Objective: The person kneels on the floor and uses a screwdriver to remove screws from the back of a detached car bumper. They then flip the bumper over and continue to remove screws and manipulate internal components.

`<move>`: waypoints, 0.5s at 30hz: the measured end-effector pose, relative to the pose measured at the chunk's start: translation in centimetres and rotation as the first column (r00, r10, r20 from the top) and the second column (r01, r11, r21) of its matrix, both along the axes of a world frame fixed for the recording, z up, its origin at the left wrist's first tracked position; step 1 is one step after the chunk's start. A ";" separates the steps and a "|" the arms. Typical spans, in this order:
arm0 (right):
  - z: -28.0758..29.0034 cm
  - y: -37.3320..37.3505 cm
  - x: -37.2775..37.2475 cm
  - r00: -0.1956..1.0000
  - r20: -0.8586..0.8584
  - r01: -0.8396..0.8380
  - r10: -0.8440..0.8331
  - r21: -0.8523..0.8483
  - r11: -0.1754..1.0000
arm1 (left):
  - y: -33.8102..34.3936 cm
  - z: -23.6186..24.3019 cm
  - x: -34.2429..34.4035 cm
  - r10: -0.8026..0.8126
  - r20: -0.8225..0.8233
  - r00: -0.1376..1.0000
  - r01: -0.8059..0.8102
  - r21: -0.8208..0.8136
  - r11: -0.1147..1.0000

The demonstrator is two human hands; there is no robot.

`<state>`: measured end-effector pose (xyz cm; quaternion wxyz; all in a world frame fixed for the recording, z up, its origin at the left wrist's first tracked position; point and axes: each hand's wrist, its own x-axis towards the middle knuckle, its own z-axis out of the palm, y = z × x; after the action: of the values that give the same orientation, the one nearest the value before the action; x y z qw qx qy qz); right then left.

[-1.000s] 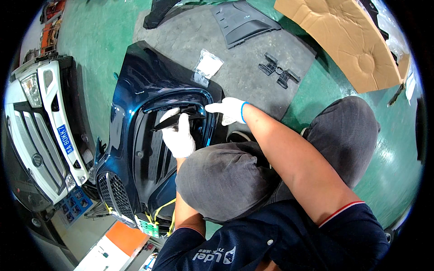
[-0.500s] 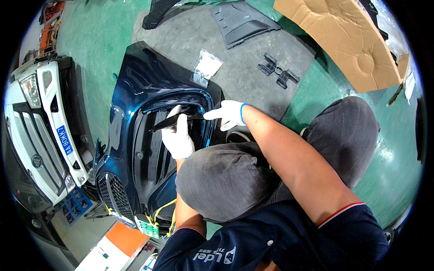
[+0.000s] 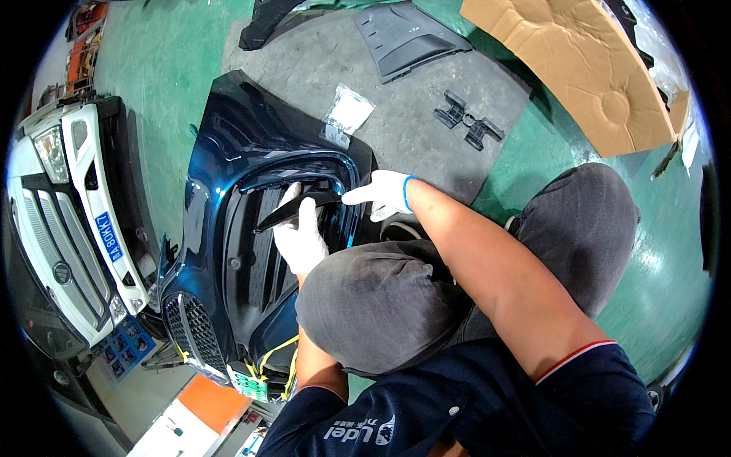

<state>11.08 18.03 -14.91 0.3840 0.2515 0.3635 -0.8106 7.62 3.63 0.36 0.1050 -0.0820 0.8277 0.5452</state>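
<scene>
A glossy dark-blue car bumper [image 3: 228, 164] lies on the mat in front of me, left of my knees. Over its oval opening, my left hand [image 3: 298, 238], in a white glove, grips a slim, pointed black trim piece [image 3: 277, 217] between thumb and fingers. My right hand [image 3: 381, 196], gloved in white with a blue cuff, pinches the trim's right end, close to the opening's edge. How its fingertips sit on the piece is partly hidden. Inside the opening is a black slatted grille [image 3: 255, 251].
A clear plastic bag [image 3: 350, 110] lies by the bumper on the grey mat [image 3: 411, 129]. Farther off are black brackets [image 3: 468, 119], a grey plastic panel [image 3: 407, 38] and a cardboard sheet [image 3: 571, 68]. A white vehicle front [image 3: 84, 221] stands left.
The trim piece has tilted and turned slightly, with its pointed left end a little lower. My left hand has shifted down slightly; my right hand is almost where it was.
</scene>
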 end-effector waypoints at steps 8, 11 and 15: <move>0.2 -0.1 -0.1 0.999 -0.010 -0.030 0.030 0.005 1.000 | -0.4 -0.2 -0.7 -0.038 0.017 0.999 0.037 0.027 0.999; 0.1 -0.2 -0.1 0.999 -0.003 -0.043 0.043 0.017 0.999 | -0.6 -0.4 -1.0 -0.052 0.019 0.998 0.052 0.037 0.998; -0.2 -0.4 -0.1 0.999 -0.006 -0.037 0.037 0.013 0.999 | -0.7 -0.8 -1.3 -0.059 -0.006 0.998 0.060 0.065 0.996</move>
<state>10.99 17.62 -15.09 0.3962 0.2449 0.3746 -0.8017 6.31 2.88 -0.44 0.1221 -0.0527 0.8117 0.5687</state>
